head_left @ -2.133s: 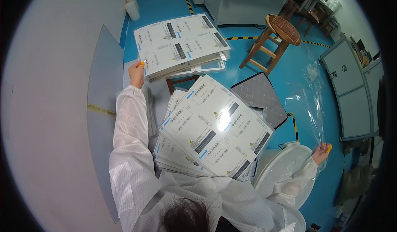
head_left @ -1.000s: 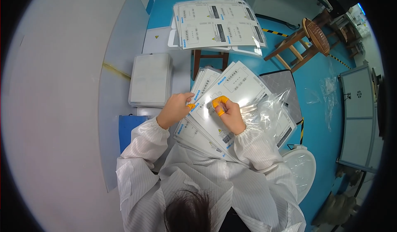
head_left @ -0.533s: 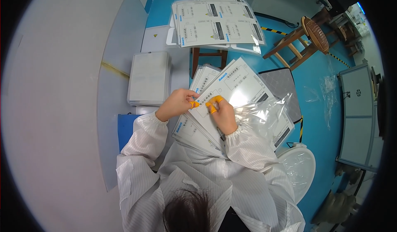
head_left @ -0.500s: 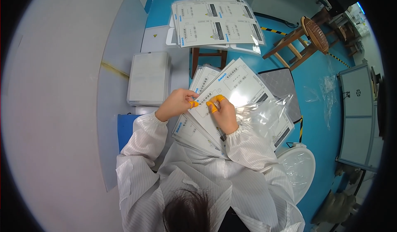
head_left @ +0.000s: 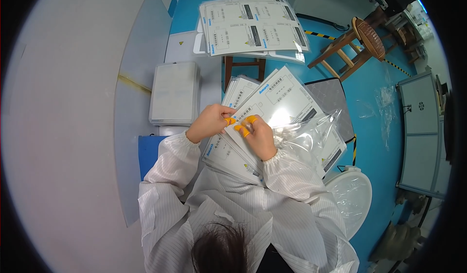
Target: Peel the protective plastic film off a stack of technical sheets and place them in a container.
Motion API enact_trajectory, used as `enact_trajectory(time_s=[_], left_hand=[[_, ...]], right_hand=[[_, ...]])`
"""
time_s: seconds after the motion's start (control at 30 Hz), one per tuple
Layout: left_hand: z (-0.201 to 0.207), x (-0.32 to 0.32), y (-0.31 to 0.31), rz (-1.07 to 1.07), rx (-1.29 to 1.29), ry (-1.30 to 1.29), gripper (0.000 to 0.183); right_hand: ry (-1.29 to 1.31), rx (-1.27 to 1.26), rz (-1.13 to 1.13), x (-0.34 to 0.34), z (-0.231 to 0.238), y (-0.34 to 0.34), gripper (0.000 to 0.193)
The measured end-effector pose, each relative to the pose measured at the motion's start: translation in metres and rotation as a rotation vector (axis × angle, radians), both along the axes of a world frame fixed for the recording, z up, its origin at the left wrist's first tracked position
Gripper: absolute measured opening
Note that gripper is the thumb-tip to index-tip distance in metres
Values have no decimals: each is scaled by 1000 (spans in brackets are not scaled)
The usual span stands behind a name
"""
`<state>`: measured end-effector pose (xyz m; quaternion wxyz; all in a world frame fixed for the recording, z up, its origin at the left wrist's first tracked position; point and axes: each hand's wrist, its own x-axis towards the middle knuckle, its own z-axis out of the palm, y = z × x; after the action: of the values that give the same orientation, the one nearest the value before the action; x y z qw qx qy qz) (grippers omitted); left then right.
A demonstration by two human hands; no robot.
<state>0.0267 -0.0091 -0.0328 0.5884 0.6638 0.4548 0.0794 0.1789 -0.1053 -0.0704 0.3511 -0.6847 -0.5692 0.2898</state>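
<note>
Pale grey work surface (head_left: 73,107) w/ a thick stack of blank white sheets (head_left: 175,94) lying flat on it, a blue pad (head_left: 148,151) just below. Blue floor (head_left: 379,127) carries a wooden stool (head_left: 357,42), a grey quilted mat (head_left: 333,100), a white round bin (head_left: 355,195) lined w/ clear plastic, and grey cabinets (head_left: 421,127) at right. Yellow-black tape (head_left: 321,35) marks the floor.
</note>
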Motion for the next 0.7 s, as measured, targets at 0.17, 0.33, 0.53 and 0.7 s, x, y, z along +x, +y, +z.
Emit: enact_trajectory(time_s=[0.17, 0.33, 0.53, 0.7], left_hand=[[0, -3, -3, -22, 17, -11, 35], [-2, -8, -8, -2, -42, -53, 32], [11, -2, -8, -41, -11, 90, 27], [4, -6, -3, -19, -39, 68, 27]], right_hand=[[-36, 57, 167, -11, -6, -10, 21], [168, 36, -12, 10, 2, -5, 19], [8, 69, 278, -14, 1, -19, 20], [89, 62, 97, -1, 2, -11, 13]])
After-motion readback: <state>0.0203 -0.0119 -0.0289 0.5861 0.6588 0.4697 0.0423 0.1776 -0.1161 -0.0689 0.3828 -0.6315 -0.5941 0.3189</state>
